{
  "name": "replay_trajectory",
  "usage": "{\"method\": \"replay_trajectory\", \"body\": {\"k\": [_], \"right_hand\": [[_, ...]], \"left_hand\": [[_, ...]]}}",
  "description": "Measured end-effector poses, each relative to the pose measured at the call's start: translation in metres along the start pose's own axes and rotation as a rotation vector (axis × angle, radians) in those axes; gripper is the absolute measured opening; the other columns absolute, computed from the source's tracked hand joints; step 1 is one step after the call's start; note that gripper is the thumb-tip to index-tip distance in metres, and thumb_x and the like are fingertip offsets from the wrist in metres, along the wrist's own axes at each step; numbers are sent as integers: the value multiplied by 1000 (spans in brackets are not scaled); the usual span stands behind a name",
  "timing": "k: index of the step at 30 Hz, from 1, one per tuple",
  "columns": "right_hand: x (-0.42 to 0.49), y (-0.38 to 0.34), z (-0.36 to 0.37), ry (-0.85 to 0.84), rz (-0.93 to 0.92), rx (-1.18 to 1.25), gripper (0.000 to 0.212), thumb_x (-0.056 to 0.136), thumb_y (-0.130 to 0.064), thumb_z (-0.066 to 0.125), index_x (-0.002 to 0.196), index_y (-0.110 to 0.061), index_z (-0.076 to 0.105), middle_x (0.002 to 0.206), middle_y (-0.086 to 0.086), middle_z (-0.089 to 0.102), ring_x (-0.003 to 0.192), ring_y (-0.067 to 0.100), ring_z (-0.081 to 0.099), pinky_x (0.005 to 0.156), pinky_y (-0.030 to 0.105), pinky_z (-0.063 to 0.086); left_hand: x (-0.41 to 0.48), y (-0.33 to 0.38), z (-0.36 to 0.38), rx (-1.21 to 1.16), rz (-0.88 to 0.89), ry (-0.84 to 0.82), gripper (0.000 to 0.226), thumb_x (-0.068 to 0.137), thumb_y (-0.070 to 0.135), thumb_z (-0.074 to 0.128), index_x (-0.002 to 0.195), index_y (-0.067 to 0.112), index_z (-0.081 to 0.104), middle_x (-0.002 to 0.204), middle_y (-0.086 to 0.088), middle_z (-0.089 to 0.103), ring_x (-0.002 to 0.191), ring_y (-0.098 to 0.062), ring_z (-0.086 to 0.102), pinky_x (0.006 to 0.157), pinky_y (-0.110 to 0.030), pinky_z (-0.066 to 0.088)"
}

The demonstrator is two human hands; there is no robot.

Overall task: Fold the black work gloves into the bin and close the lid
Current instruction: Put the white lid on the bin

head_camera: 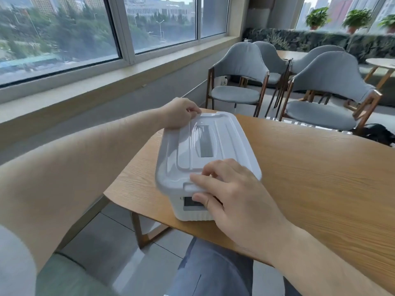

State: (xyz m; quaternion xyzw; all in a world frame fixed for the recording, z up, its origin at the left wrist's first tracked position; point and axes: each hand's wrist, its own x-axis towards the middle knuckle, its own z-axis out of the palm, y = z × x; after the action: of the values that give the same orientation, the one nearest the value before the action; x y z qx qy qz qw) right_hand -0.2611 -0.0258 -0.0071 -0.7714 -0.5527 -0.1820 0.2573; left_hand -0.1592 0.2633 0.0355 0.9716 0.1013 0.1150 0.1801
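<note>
Head view: lid point(230, 142) on bin point(192, 212), latching unconfirmed.
Left grip point(181, 113) curls over the lid's far edge; right grip point(230, 193) pinches the near lip, thumb beneath. Bin sits at bench point(320, 167) near-left corner; uneven pressing could tip it off. Gloves unseen, probably inside. Wood-grain bench; grey chairs point(237, 67), windows beyond.

An office lounge or café: grey chairs point(239, 82) at 1 o'clock, wooden surface point(310, 167), big windows point(64, 35), potted plants point(316, 17).

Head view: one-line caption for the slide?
Left hand at the far end, right hand at the near end of the white lid on the bin.
</note>
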Motion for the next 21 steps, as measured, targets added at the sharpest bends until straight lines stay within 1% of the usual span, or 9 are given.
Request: {"method": "replay_trajectory", "body": {"k": [3,6,8,9,11,13,15,19,21], "right_hand": [[-1,1,4,3,-6,1,31,95,-37,59,118,-20,73,108,-4,61,103,19,56,84,42,53],[-4,3,2,-7,-13,18,32,95,-36,60,119,-21,73,109,-5,61,103,19,57,86,42,52],[-5,5,2,-13,-30,21,32,96,-36,59,122,-21,72,109,-6,61,103,19,56,86,41,52],[-4,7,1,-21,-39,23,33,97,-37,59,123,-21,72,109,-7,61,103,19,56,86,41,51],[-4,10,0,-58,-63,29,41,98,-46,57,127,-22,70,110,-9,61,104,17,54,89,40,51],[-4,14,-2,-118,-98,4,58,93,-63,55,132,-22,68,112,-10,59,107,16,52,94,39,50],[-4,18,-2,-144,-136,-27,67,88,-69,54,134,-21,66,112,-9,58,106,16,52,94,39,50],[2,22,-1,-82,-134,60,49,97,-53,53,126,-20,72,101,-8,60,96,15,51,86,37,50],[6,22,-1,-66,-114,117,42,99,-49,53,122,-20,75,96,-9,59,91,13,48,82,34,48]], "left_hand": [[2,-3,4,12,-4,14,24,101,23,56,117,23,73,128,-1,60,122,-21,54,106,-26,36],[4,-4,7,13,-28,12,21,101,25,56,115,28,72,133,-1,55,125,-21,50,104,-25,34],[3,-4,8,13,-57,-1,23,101,25,52,115,30,70,134,-1,56,123,-22,52,104,-29,39],[2,-4,8,7,-68,-8,24,102,24,50,116,30,68,133,-1,58,121,-22,54,100,-30,41],[-1,-3,10,1,-91,-23,27,102,23,45,119,30,65,129,1,60,114,-22,56,94,-30,43],[-3,-3,11,11,-109,-33,29,102,23,41,121,30,62,126,-1,61,110,-23,57,93,-32,45],[-3,-1,11,24,-118,-47,30,102,22,39,122,31,60,124,-1,61,108,-23,57,94,-33,46],[-4,-1,12,24,-92,-28,24,103,24,43,118,30,61,129,3,56,113,-23,55,102,-37,44],[-4,-2,13,-7,-58,6,21,102,19,47,115,25,62,123,7,53,115,-21,55,102,-34,42]]}}
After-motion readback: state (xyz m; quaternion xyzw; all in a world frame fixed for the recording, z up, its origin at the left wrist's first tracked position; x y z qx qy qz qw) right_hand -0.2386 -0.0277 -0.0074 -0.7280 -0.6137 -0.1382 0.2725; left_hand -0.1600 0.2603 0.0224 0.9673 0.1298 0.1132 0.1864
